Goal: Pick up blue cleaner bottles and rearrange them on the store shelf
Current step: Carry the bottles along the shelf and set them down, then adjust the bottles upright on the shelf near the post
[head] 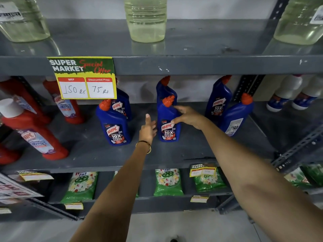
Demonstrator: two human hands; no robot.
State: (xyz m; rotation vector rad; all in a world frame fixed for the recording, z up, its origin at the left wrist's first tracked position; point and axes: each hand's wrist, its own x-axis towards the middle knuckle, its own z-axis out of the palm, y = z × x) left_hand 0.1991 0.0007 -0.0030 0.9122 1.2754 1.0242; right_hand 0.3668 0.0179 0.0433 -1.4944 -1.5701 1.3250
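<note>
Both grips flank one blue bottle; right grip touching.

We can't read the lower tags; price card hides a far blue bottle's top; left red bottles cropped.

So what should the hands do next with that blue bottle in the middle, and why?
Probably close the left hand onto the middle front blue bottle. The right hand already rests on its shoulder, while the left is open just beside it, not touching. Two hands could lift it steadily off the shelf.
</note>
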